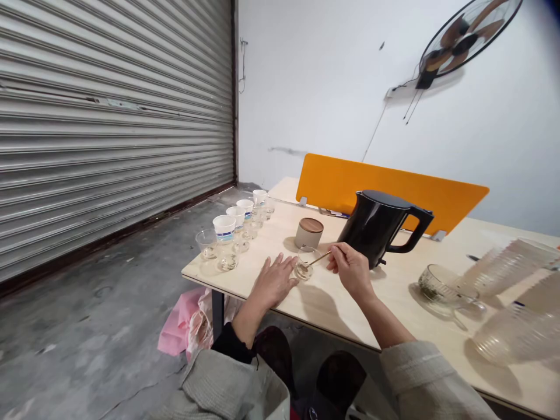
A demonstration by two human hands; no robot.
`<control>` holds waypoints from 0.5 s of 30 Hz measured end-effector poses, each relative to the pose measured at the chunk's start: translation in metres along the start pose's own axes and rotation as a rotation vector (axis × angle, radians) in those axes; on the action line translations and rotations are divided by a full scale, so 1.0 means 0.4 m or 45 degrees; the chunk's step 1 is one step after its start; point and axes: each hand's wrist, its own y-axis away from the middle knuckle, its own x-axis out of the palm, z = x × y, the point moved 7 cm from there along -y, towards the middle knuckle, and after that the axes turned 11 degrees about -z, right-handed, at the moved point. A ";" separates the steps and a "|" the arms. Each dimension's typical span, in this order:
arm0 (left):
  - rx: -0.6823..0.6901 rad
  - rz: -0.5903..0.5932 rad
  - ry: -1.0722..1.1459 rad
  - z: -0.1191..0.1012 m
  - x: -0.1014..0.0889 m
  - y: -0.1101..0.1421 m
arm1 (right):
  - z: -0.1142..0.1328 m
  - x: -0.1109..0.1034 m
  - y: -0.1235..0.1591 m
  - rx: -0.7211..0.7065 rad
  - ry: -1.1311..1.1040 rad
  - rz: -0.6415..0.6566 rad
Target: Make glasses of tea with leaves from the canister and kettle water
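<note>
My right hand (pixel 350 269) pinches the thin handle of a small golden-brown spoon (pixel 321 258). Its far end dips into a small clear cup (pixel 310 251) standing on the table. Something at the cup's bottom is too small to make out. Beside that cup, my left hand (pixel 275 282) lies flat on the tabletop with fingers spread; whether its fingertips touch the cup I cannot tell. Just behind the cup sits a grey canister (pixel 308 236) with a wooden lid. A black electric kettle (pixel 371 224) stands close behind my right hand.
At the table's left end, several clear cups (pixel 206 242) and white paper cups (pixel 224 226) stand in rows. To the right are a glass cup (pixel 441 283) with dark leaves inside and stacks of clear cups (pixel 516 332). An orange divider (pixel 332 181) rises behind the kettle.
</note>
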 end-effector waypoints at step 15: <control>-0.005 0.033 -0.012 -0.001 0.001 0.002 | 0.024 0.000 0.024 -0.012 0.029 -0.044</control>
